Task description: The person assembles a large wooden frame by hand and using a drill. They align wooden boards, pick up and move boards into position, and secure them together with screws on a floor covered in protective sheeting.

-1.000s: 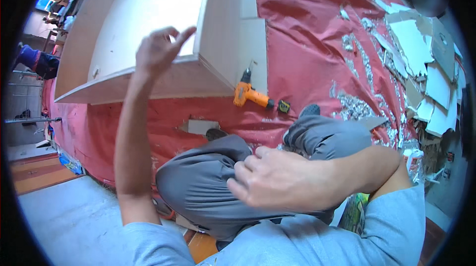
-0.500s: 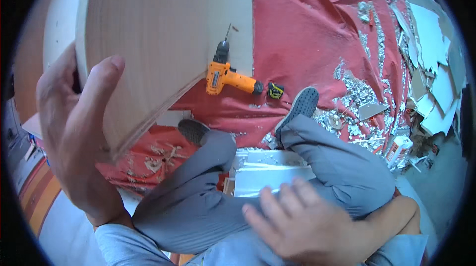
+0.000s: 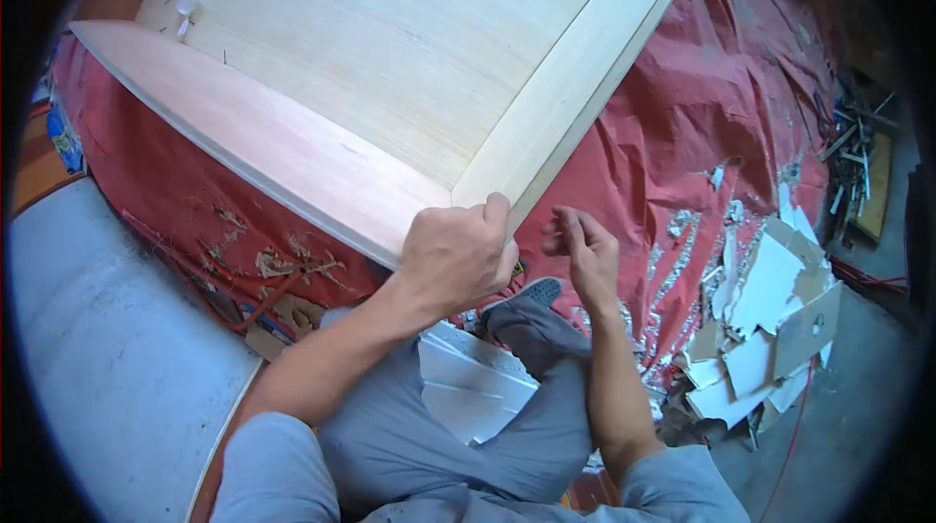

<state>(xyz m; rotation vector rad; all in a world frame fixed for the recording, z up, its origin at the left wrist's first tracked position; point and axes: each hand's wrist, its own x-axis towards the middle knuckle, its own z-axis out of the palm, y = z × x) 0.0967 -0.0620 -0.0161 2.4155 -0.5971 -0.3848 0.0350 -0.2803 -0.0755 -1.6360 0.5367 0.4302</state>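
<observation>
A large pale wooden cabinet frame fills the top of the view, with a broad panel inside its edge boards. My left hand is closed round the near corner, where the pinkish left board meets the right one. Just right of that corner my right hand hangs in the air, fingers loosely bent and apart, nothing visible in them. Between the hands a bit of a black and yellow tape measure shows. The drill is out of sight.
Red cloth covers the floor, strewn with debris. Broken white boards are heaped at the right. White board pieces lie between my legs. A shoe is just beyond the corner. A pale slab lies left.
The wooden frame has turned, and its corner now points at me. My left hand has shifted right to that corner. My right hand has moved forward from my lap. The drill is no longer visible.
</observation>
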